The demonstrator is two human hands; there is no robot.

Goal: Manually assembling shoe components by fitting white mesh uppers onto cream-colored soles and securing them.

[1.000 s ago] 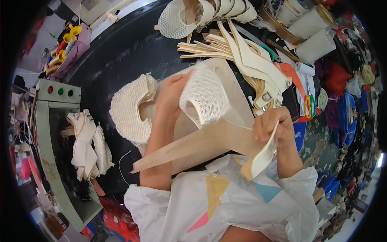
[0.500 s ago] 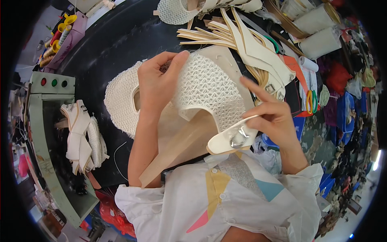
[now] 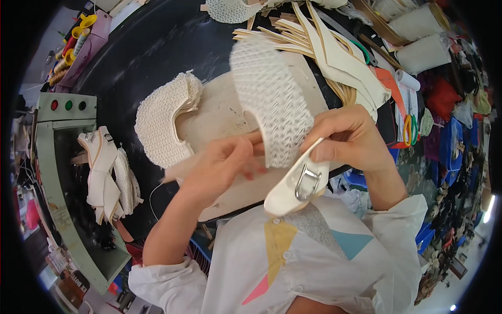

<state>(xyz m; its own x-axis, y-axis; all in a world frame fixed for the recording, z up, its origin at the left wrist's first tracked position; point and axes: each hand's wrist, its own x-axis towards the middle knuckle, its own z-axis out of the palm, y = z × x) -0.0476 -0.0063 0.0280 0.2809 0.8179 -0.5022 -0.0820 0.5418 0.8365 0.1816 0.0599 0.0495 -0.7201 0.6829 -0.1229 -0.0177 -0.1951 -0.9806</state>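
A white woven shoe upper (image 3: 274,99), slightly blurred, stands raised over the board. My right hand (image 3: 355,138) pinches it at the lower right, where a white strap (image 3: 280,196) with a silver buckle (image 3: 307,183) hangs toward me. My left hand (image 3: 222,167) is at the upper's lower left edge; its fingers are smeared by motion and partly hidden, so its grip is unclear. A tan strip (image 3: 180,170) pokes out beside that hand. Another woven upper (image 3: 162,123), curved, lies to the left on the pale board (image 3: 214,112) and black table.
Stacked white strap pieces (image 3: 340,68) lie at the far right, near orange-and-green-handled scissors (image 3: 410,131). At left are a strap-and-woven bundle (image 3: 107,178), a grey-green machine housing (image 3: 65,110) with buttons and a box of thread spools (image 3: 78,49). More woven pieces (image 3: 230,10) lie at the back.
My left hand has left the upper's top edge and come down toward me to its lower edge. The upper has tipped more upright, and the tan strip has shifted left and away from me.
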